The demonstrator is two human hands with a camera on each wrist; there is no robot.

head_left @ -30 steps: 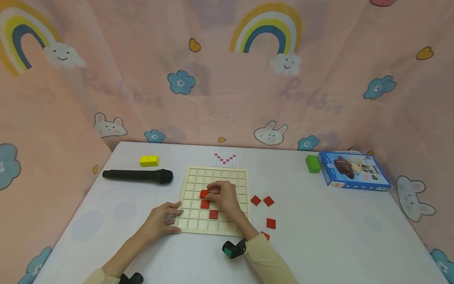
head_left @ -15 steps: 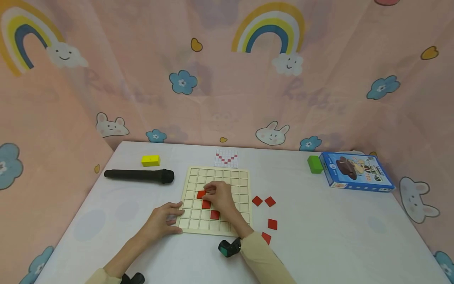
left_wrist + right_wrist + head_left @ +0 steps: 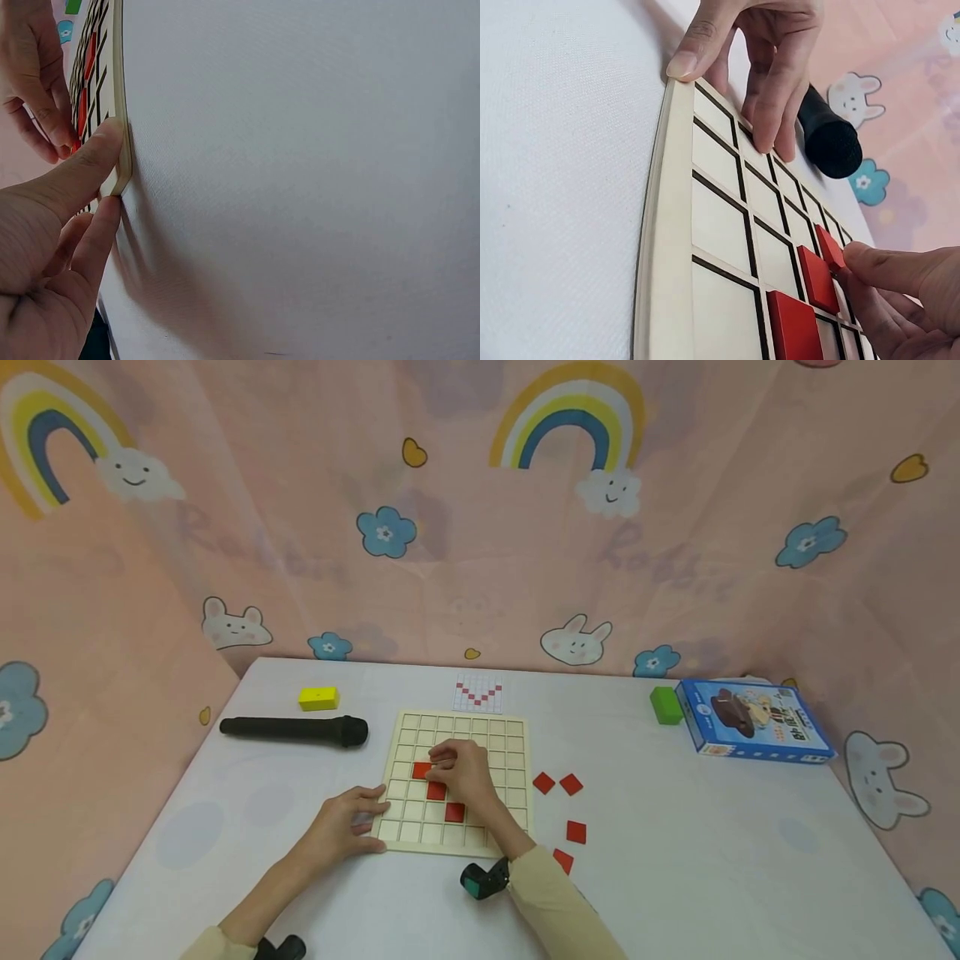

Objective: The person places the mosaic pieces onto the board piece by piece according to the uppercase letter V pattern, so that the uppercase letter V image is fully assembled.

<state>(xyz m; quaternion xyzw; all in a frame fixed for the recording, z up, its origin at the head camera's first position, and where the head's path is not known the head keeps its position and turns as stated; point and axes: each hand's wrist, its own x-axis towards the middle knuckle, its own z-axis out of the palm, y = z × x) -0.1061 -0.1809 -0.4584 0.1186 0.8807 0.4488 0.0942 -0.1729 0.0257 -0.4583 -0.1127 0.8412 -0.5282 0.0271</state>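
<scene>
Our right hand (image 3: 461,774) has its fingers (image 3: 889,270) bunched together, and their tips press on a red tile (image 3: 422,770). That tile sits in a square of the board (image 3: 480,735), left of the middle. Two more red tiles (image 3: 437,791) lie in squares just near and right of it, so the three make a slanted line.

Our left hand (image 3: 348,822) lies flat with its fingers (image 3: 82,169) straight and a little apart. They rest on the near left corner of the board, and the thumb pushes on its edge.

We think the tile could go in crooked or stick up on the lines between squares if our fingers push on just one side. The board could slide on the smooth desk (image 3: 675,877) if our left hand lets go. Our right sleeve (image 3: 558,902) is close to the loose tiles (image 3: 556,783) on the right and could bump them.

A little card (image 3: 477,692) with a red V on it lies just far of the board. A black stick (image 3: 292,729) and a yellow block (image 3: 318,697) lie on the left. A green block (image 3: 665,705) touches a blue box (image 3: 753,721) on the far right. The box has writing on it, but it is too small for us to read.
</scene>
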